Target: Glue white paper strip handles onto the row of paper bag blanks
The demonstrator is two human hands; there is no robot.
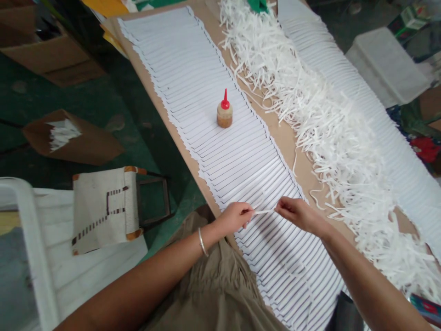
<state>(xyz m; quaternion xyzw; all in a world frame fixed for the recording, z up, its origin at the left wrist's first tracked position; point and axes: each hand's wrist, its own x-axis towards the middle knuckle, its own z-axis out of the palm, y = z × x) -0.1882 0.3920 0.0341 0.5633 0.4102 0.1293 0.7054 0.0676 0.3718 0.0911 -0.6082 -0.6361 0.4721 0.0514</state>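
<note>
1 strip, both ends pinched: left hand closed on its left end, right hand closed on its right. It sits well nearer the person than the 1 bottle, over the same sheet row. Second sheet row far right of bottle, 1 shred pile between. All on worktop.

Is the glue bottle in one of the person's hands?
No, the glue bottle stands upright on the white sheets, apart from the left hand and right hand, which pinch a paper strip between them.
</note>
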